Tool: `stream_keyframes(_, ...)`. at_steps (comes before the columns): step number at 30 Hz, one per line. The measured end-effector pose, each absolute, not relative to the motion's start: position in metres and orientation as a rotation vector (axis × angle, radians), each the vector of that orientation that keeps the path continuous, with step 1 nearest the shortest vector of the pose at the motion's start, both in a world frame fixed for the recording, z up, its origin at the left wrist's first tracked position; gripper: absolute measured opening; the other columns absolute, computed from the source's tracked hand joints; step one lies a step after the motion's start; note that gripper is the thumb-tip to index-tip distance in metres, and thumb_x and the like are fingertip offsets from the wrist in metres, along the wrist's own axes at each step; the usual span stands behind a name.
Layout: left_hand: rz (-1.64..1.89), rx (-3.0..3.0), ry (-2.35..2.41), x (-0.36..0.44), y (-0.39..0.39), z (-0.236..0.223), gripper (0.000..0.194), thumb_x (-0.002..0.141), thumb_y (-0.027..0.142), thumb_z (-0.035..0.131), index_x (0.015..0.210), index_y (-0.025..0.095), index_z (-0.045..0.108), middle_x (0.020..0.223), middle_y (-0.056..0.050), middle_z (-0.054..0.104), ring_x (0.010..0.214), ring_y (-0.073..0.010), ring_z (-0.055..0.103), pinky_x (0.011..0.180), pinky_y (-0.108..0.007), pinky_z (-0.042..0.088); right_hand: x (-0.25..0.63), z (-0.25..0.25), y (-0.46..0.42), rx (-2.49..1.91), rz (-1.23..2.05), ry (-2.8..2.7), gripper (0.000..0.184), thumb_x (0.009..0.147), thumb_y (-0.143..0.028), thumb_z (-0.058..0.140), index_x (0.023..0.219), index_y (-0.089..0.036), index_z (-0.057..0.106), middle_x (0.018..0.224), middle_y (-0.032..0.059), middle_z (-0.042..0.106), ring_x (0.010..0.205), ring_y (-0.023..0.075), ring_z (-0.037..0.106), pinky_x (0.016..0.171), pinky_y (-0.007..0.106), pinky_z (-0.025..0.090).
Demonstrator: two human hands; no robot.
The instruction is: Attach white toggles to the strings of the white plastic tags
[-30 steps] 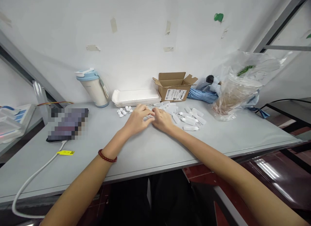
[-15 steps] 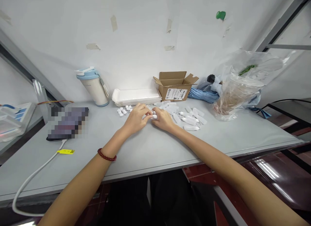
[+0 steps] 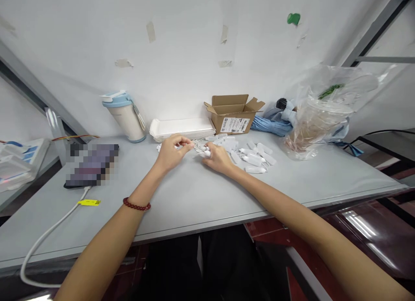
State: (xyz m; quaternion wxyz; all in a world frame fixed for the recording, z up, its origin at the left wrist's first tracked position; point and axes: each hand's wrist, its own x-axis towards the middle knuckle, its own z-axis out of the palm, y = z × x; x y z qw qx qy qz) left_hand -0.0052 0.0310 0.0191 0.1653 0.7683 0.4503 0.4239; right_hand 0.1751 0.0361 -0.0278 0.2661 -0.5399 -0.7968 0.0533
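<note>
My left hand (image 3: 171, 152) hovers over the grey table (image 3: 201, 193) with its fingers curled in a pinch near a small heap of white caps (image 3: 159, 148); what it pinches is too small to make out. My right hand (image 3: 218, 157) rests just right of it, fingers closed around a small white plastic bottle (image 3: 205, 153). Several more small translucent bottles (image 3: 256, 156) lie scattered to the right of that hand. A red bead bracelet (image 3: 136, 204) sits on my left wrist.
At the back stand a blue-lidded tumbler (image 3: 125, 116), a stack of white trays (image 3: 181, 128), an open cardboard box (image 3: 232, 114), blue cloth (image 3: 270, 125) and a clear plastic bag (image 3: 319, 115). A blurred device (image 3: 90, 164) with a white cable (image 3: 48, 236) lies left.
My hands, pressed together a second ago, have parted. The left hand has shifted left toward the caps, while the right hand stays put with the bottle.
</note>
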Motion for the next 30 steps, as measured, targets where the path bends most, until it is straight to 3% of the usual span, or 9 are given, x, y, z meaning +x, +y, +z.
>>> stream_keyframes(4,1.071,2.125,1.371,-0.013,0.041,0.012,0.022,0.078,0.033,0.051,0.080,0.016,0.065,0.079,-0.004,0.068,0.074,-0.0169,0.058,0.069,-0.030,0.044,0.176,-0.029,0.038,-1.442,0.189,-2.114,0.036,0.067,-0.024,0.058,0.102,-0.019,0.051,0.088,0.0051,0.066,0.078,0.0223,0.060,0.065,0.027,0.040)
stream_keyframes(10,0.851,2.222,1.251,-0.011,0.044,0.001,0.020,0.072,0.031,0.056,0.084,0.018,0.065,0.087,-0.004,0.070,0.076,-0.0185,0.060,0.067,-0.029,0.046,0.177,-0.028,0.039,-1.390,0.296,-2.099,0.035,0.065,-0.023,0.059,0.099,-0.019,0.052,0.085,0.0032,0.066,0.076,0.0202,0.059,0.064,0.026,0.040)
stream_keyframes(30,0.814,2.389,1.336,0.004,0.036,-0.005,0.015,0.080,0.025,0.045,0.071,0.016,0.053,0.071,-0.002,0.059,0.063,-0.0160,0.050,0.060,-0.027,0.036,0.177,-0.032,0.039,-1.297,0.308,-2.113,0.032,0.064,-0.022,0.055,0.095,-0.019,0.052,0.079,0.0028,0.064,0.070,0.0200,0.056,0.063,0.027,0.039)
